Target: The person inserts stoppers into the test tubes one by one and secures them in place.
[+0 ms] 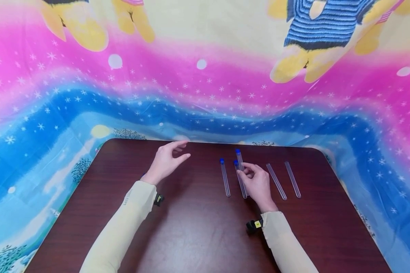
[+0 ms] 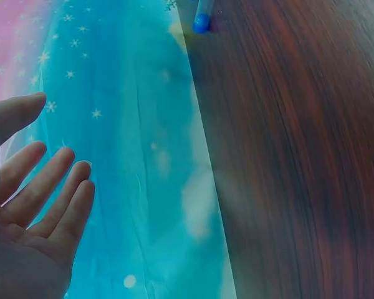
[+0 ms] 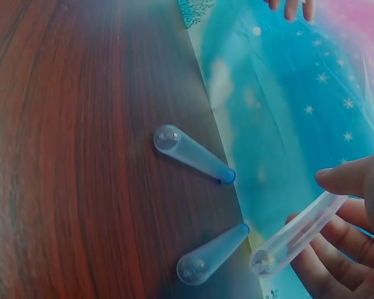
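My right hand (image 1: 257,184) pinches a clear test tube with a blue cap (image 1: 239,156) between thumb and fingers, the capped end pointing away from me. In the right wrist view the rounded bottom of this test tube (image 3: 293,240) faces the camera, and the hand hides its cap. Partly behind the held one lies a second capped test tube (image 1: 240,180). Left of it, a third capped test tube (image 1: 225,178) rests on the table. My left hand (image 1: 165,159) hovers over the table's far left with relaxed fingers and nothing in them; the left wrist view shows its fingers (image 2: 50,187) spread.
Right of my right hand lie two clear test tubes with no blue caps, a nearer tube (image 1: 276,182) and a farther tube (image 1: 292,180). The dark wooden table (image 1: 191,227) ends at a patterned cloth (image 1: 205,94) hanging behind its far edge.
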`<state>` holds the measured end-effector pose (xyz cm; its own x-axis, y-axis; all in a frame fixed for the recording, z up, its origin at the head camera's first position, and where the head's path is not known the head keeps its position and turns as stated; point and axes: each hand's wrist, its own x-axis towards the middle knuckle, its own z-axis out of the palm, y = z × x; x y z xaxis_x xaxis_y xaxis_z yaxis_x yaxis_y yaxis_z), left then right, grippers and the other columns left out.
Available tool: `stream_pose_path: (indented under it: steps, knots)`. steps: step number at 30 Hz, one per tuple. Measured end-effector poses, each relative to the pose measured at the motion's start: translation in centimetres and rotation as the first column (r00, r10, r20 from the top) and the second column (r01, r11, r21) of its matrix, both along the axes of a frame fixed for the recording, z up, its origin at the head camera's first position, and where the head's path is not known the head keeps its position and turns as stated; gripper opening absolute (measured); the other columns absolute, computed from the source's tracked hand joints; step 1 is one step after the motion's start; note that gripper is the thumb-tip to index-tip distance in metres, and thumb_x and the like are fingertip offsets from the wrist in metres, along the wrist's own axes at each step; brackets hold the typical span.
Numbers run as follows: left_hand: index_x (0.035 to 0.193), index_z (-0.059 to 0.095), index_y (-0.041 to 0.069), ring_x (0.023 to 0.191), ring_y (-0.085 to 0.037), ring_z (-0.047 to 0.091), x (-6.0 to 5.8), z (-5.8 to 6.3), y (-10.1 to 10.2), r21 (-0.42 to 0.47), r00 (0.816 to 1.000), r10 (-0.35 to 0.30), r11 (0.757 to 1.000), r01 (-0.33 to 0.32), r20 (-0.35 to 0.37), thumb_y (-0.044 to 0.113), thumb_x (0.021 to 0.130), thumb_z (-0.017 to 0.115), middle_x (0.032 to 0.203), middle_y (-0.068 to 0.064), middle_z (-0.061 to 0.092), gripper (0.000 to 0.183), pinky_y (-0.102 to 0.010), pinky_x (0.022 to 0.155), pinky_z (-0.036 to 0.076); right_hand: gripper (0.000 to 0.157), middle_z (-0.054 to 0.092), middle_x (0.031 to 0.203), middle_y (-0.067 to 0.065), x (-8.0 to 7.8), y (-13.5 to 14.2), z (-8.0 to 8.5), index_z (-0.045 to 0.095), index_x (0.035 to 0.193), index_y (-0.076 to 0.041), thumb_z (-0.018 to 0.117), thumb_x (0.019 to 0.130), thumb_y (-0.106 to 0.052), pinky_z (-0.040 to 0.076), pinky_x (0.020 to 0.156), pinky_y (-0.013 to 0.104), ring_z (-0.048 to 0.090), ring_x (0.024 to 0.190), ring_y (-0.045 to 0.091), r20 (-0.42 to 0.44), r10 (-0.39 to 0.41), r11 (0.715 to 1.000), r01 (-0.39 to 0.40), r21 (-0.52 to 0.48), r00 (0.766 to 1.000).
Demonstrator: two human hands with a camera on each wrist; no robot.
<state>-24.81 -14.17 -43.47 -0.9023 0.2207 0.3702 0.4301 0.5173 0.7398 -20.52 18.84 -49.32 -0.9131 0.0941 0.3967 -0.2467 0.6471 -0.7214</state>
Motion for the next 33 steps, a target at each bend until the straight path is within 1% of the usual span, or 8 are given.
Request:
stream_pose_path:
  steps: [5,7,12,14,19,24,28,33]
  knots:
    - [0.138,0.065,0.012,0.110,-0.031,0.066,0.2,0.0,-1.0,-0.026,1.000,0.011,1.000,-0.010,0.019,0.021,0.090,0.081,0.125,-0.010,0.069,0.051,-0.043,0.096,0.051,0.029,0.068,0.085,0.004,0.0,0.5,-0.1,0.077,0.116,-0.008,0.082,0.089,-0.017,0.055,0.065,0.037,0.067,0.071,0.017,-0.015,-0.017,1.000,0.017,0.019,1.000]
    - [0.139,0.064,0.012,0.109,-0.030,0.066,0.2,-0.1,-1.3,-0.043,1.000,0.016,0.999,-0.015,0.025,0.022,0.090,0.081,0.125,-0.008,0.069,0.052,-0.042,0.096,0.051,0.030,0.068,0.085,0.004,0.0,0.7,-0.2,0.077,0.117,-0.008,0.082,0.089,-0.018,0.055,0.066,0.039,0.067,0.071,0.017,-0.014,-0.023,0.999,0.023,0.027,1.000]
    - [0.140,0.063,0.012,0.110,-0.030,0.066,0.1,-0.1,-2.2,-0.072,0.999,0.022,0.997,-0.020,0.032,0.022,0.091,0.080,0.126,-0.011,0.068,0.053,-0.045,0.097,0.051,0.031,0.068,0.086,0.003,0.0,1.1,-0.5,0.076,0.118,-0.008,0.082,0.090,-0.021,0.056,0.068,0.039,0.067,0.073,0.017,0.014,-0.043,0.998,0.042,0.045,0.999]
    - [0.140,0.063,0.011,0.111,-0.032,0.065,0.1,-0.2,-2.6,-0.082,0.999,0.023,0.996,-0.020,0.040,0.022,0.091,0.080,0.127,-0.012,0.068,0.053,-0.047,0.098,0.050,0.031,0.069,0.086,0.004,0.0,1.3,-0.6,0.076,0.118,-0.008,0.081,0.090,-0.020,0.056,0.069,0.040,0.067,0.074,0.018,0.020,-0.050,0.998,0.049,0.050,0.999]
    - [0.141,0.062,0.011,0.115,-0.034,0.063,0.2,-0.3,-3.6,-0.118,0.997,0.033,0.993,-0.025,0.072,0.025,0.091,0.080,0.129,-0.013,0.066,0.055,-0.049,0.099,0.049,0.031,0.069,0.087,0.005,0.0,1.6,-0.6,0.076,0.118,-0.007,0.081,0.090,-0.019,0.055,0.069,0.040,0.067,0.074,0.019,0.030,-0.056,0.997,0.054,0.048,0.998]
    - [0.142,0.060,0.009,0.116,-0.035,0.062,0.4,-0.4,-4.5,-0.144,0.995,0.046,0.989,-0.034,0.085,0.023,0.091,0.079,0.130,-0.013,0.065,0.056,-0.052,0.100,0.048,0.031,0.069,0.087,0.005,0.2,2.0,-0.7,0.076,0.119,-0.006,0.081,0.090,-0.018,0.056,0.069,0.040,0.068,0.074,0.019,0.056,-0.060,0.997,0.058,0.042,0.997]
    - [0.143,0.059,0.008,0.117,-0.034,0.061,0.6,-0.6,-5.2,-0.187,0.994,0.061,0.981,-0.043,0.092,0.024,0.091,0.079,0.131,-0.013,0.065,0.057,-0.051,0.100,0.047,0.032,0.069,0.087,0.005,0.3,2.2,-0.9,0.075,0.119,-0.006,0.081,0.090,-0.019,0.056,0.068,0.039,0.068,0.075,0.018,0.070,-0.067,0.997,0.064,0.046,0.995]
    - [0.142,0.059,0.006,0.119,-0.034,0.060,0.8,-1.3,-6.3,-0.255,0.992,0.073,0.966,-0.046,0.100,0.025,0.091,0.079,0.131,-0.014,0.064,0.058,-0.050,0.102,0.046,0.033,0.069,0.087,0.004,0.2,2.4,-1.0,0.075,0.120,-0.007,0.081,0.090,-0.019,0.056,0.067,0.038,0.068,0.073,0.017,0.067,-0.068,0.997,0.064,0.053,0.995]
